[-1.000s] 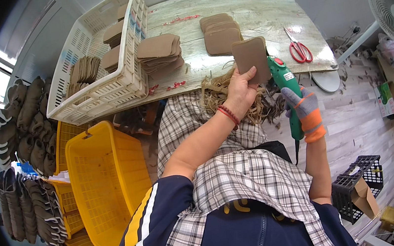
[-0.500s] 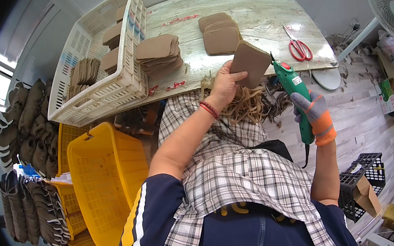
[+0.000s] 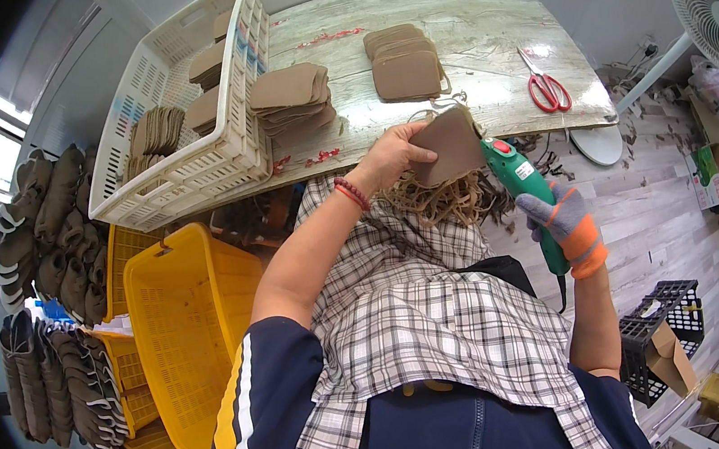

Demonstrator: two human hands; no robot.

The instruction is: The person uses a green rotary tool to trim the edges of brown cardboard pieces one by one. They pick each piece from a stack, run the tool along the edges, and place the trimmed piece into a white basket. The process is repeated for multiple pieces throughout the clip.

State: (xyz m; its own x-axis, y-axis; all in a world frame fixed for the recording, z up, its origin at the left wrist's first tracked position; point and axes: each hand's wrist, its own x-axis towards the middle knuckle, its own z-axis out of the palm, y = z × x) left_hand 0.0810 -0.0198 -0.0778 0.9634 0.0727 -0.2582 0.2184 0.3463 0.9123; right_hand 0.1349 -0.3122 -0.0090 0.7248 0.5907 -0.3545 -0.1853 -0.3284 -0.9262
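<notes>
My left hand (image 3: pixel 392 161), bare with a red beaded bracelet, pinches a brown rounded-corner fabric piece (image 3: pixel 451 149) over the table's near edge. A grey and orange glove covers my right hand (image 3: pixel 569 229). It is wrapped round a green corded power tool (image 3: pixel 514 170) with a red switch. The tool's head meets the right edge of the piece; its tip is hidden there. Just beyond lies a stack of similar brown pieces (image 3: pixel 406 75), with a thin loose strip at its right side. Trimmed strips (image 3: pixel 438 200) lie heaped below the held piece, on my checked apron.
A white slatted crate (image 3: pixel 180 171) with brown pieces stands at the table's left, beside another stack (image 3: pixel 292 88). Red-handled scissors (image 3: pixel 549 92) lie on the right. A yellow basket (image 3: pixel 179 339) is at my left, a black crate (image 3: pixel 640 351) and a white fan (image 3: pixel 713 10) at right.
My left hand has drawn the fabric piece slightly left and nearer to me, and turned it. My right hand has moved left and a little down with the tool, which now meets the piece's edge.
</notes>
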